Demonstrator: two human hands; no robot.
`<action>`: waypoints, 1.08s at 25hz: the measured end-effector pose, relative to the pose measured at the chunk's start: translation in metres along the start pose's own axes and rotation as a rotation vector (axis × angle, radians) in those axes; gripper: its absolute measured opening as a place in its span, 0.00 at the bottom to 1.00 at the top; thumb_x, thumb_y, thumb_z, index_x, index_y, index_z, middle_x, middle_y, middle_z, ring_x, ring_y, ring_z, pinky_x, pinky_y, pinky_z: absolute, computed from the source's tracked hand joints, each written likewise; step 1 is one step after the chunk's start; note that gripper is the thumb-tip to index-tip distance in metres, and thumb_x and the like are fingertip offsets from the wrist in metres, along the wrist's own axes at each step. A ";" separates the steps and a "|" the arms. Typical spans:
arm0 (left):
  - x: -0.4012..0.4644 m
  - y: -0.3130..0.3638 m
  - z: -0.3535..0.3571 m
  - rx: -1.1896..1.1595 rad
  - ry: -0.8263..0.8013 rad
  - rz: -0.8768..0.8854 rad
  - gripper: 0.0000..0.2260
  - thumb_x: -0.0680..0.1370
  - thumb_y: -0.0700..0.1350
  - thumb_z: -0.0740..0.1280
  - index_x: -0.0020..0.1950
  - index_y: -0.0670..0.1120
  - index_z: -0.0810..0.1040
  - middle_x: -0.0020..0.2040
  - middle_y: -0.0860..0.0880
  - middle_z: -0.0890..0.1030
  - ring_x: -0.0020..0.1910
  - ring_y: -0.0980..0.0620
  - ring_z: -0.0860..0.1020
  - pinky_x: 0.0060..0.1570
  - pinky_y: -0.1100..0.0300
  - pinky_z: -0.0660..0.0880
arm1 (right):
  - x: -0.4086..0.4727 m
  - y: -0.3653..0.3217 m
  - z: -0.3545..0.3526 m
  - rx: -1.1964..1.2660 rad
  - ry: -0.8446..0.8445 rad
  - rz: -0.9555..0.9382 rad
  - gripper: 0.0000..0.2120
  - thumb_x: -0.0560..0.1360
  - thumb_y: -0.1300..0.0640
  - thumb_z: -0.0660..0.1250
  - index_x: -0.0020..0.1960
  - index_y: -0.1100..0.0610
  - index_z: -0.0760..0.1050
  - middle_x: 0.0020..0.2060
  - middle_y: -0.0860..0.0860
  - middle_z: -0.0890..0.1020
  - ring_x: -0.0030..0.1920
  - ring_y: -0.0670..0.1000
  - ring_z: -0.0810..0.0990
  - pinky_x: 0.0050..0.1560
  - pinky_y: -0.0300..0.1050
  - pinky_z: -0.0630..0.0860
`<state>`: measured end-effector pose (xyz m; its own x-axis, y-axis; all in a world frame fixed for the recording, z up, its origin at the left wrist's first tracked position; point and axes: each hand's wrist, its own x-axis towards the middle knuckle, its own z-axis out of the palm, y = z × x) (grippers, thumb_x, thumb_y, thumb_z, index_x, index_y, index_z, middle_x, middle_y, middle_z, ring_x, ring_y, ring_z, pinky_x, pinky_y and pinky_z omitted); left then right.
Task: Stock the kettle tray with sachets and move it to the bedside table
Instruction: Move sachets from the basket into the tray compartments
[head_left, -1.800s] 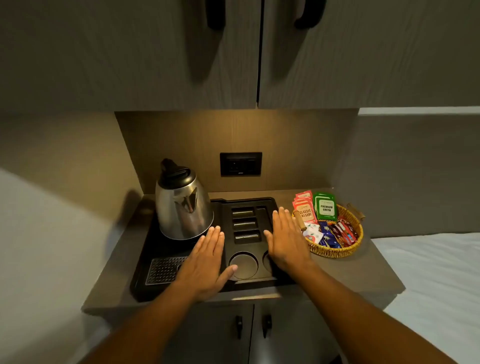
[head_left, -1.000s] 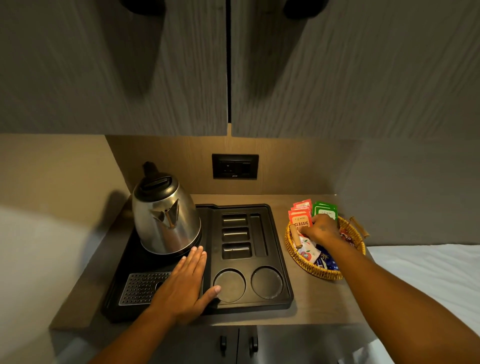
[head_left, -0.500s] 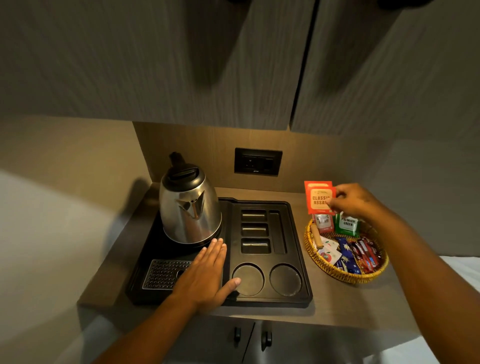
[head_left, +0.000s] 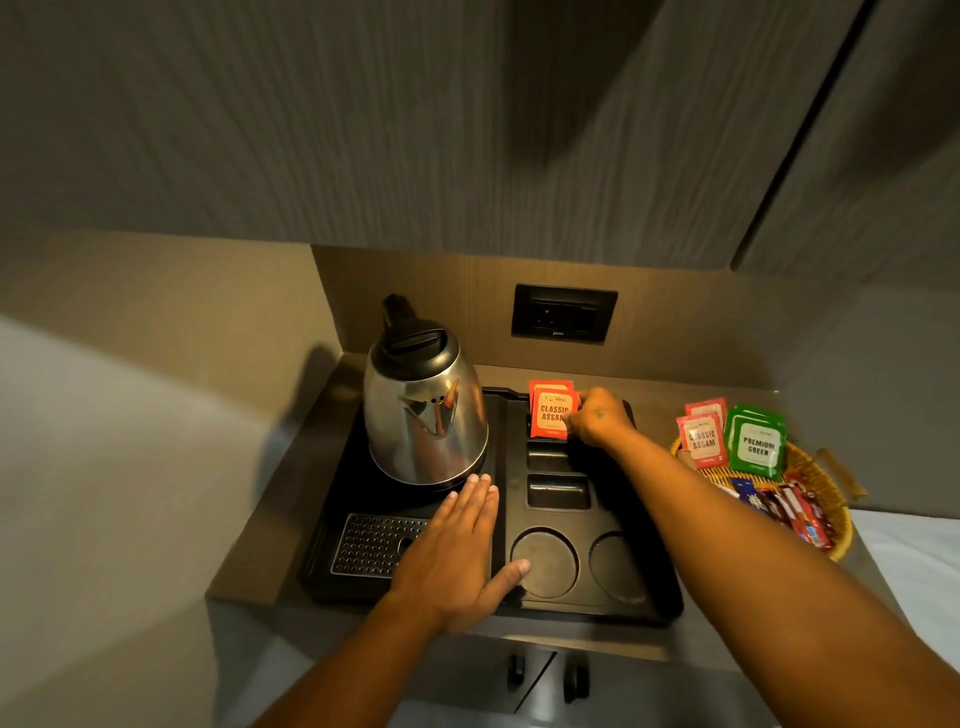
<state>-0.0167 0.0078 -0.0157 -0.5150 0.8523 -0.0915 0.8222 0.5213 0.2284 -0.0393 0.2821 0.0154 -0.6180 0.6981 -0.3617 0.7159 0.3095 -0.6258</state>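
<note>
Resting flat on the black kettle tray (head_left: 498, 608), my left hand (head_left: 457, 551) lies palm down with its fingers (head_left: 475, 501) held together and the thumb stretched out to the edge of a round cup recess (head_left: 544, 562). At the tray's front left, a perforated drip grille (head_left: 371, 543) lies partly under my hand. Behind my fingertips the steel kettle (head_left: 426, 410) stands upright on the tray's left half, and the tray itself sits on the desk (head_left: 249, 561) below a wall socket (head_left: 563, 313).

Right of the kettle, three rectangular slots run front to back. My right hand (head_left: 597, 418) reaches over them, its fingers (head_left: 579, 415) pinching a pair of red Classic Assam sachets (head_left: 551, 413) upright at the rearmost slot; I cannot tell whether their lower edge is inside it. The two nearer slots (head_left: 558, 491) hold nothing.

Further right, just beside the tray, a wicker basket (head_left: 831, 499) holds more red Assam packets (head_left: 702, 440), green Premium Green packets (head_left: 757, 441) standing on end, and a heap of darker sachets (head_left: 784, 506). A white bed (head_left: 914, 551) shows beyond the desk's right edge.
</note>
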 end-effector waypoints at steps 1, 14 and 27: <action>0.000 0.000 0.000 -0.002 0.003 0.004 0.41 0.75 0.71 0.41 0.79 0.47 0.40 0.80 0.49 0.40 0.77 0.54 0.35 0.77 0.53 0.42 | 0.000 0.002 -0.001 -0.002 0.016 0.004 0.11 0.74 0.59 0.71 0.56 0.60 0.80 0.53 0.57 0.83 0.56 0.58 0.82 0.51 0.46 0.77; 0.004 0.001 0.003 -0.012 0.001 -0.026 0.43 0.71 0.74 0.38 0.78 0.50 0.37 0.78 0.52 0.36 0.76 0.54 0.34 0.73 0.57 0.36 | -0.017 0.153 -0.160 -0.697 0.229 -0.112 0.33 0.62 0.51 0.79 0.65 0.53 0.73 0.54 0.56 0.80 0.52 0.57 0.80 0.49 0.52 0.79; 0.001 -0.001 0.003 -0.002 0.017 0.008 0.43 0.73 0.73 0.38 0.79 0.46 0.41 0.80 0.49 0.41 0.77 0.53 0.36 0.77 0.51 0.45 | -0.054 0.082 -0.204 -0.477 0.171 -0.087 0.09 0.72 0.63 0.72 0.38 0.51 0.76 0.43 0.54 0.82 0.43 0.53 0.80 0.46 0.49 0.77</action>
<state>-0.0179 0.0084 -0.0187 -0.5129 0.8553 -0.0730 0.8256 0.5148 0.2309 0.1189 0.4016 0.1242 -0.6481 0.7403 -0.1789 0.7577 0.6032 -0.2490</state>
